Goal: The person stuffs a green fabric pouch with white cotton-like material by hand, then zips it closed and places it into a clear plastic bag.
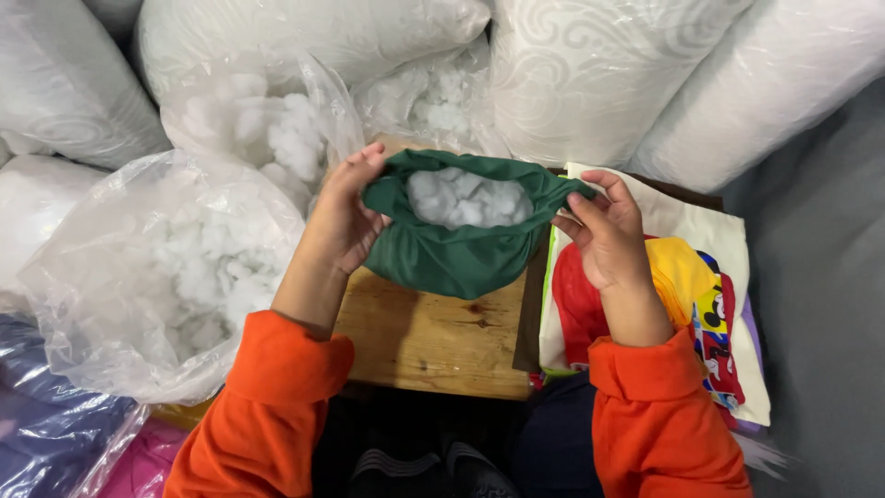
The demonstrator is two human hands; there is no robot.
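Both hands, left (343,219) & right (604,231), pinch green cover (452,254) rim w/ stuffing (468,198) inside; prob. soft, light, floppy, best held at rim.

This looks like a small workshop where cushions or pillows are stuffed by hand. Big white pillows (608,74) sealed in clear plastic are stacked along the far edge of the wooden counter (433,337). Open plastic bags of white stuffing (184,267) crowd its left edge. A pile of printed fabric covers (701,277) lies at its right edge, and a green cover (452,249) sits part-filled with stuffing.
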